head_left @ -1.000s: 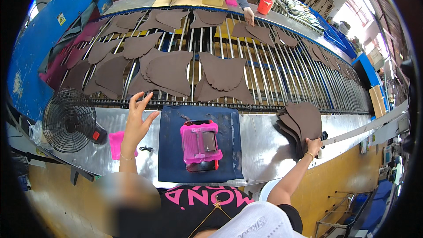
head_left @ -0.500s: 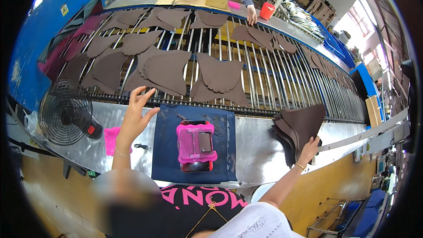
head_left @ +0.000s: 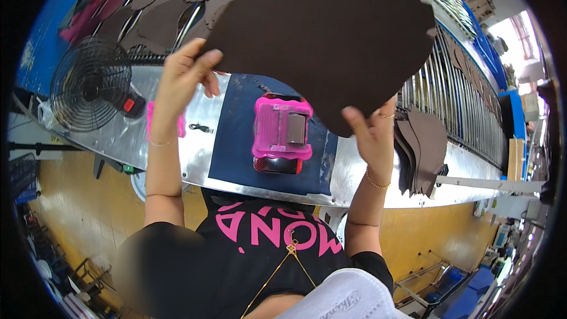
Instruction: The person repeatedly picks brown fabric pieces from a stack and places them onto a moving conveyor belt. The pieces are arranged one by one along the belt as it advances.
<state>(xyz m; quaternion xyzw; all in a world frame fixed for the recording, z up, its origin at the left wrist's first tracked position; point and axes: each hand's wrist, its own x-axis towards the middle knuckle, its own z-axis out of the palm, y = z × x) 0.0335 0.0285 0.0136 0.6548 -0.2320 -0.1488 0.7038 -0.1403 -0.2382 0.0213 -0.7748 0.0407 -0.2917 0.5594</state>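
Observation:
A large dark brown cut sheet piece [head_left: 331, 29] is held up over the table, spread between both hands. My left hand [head_left: 184, 80] pinches its left corner between thumb and fingers. My right hand [head_left: 375, 136] grips the lower corner, thumb on top. Beneath and nearer to me, a pink-framed device [head_left: 269, 130] with a dark roller-like insert rests on a dark blue mat [head_left: 236, 162]. To the right of the mat lies a stack of similar brown pieces [head_left: 428, 147], close to my right hand. The raised piece hides part of the mat and much of the rack behind.
A black wire fan [head_left: 91, 85] stands at the left of the metal table. Beside it are a pink cloth [head_left: 155, 127] and a short black cable [head_left: 201, 127]. Beyond runs a rack of metal rods [head_left: 437, 71] carrying more brown pieces [head_left: 162, 20].
My right hand has lifted one brown piece off the stack and brought it leftward. My left hand, open before, now grips its other corner. The view has tilted down; the co-worker is out of sight.

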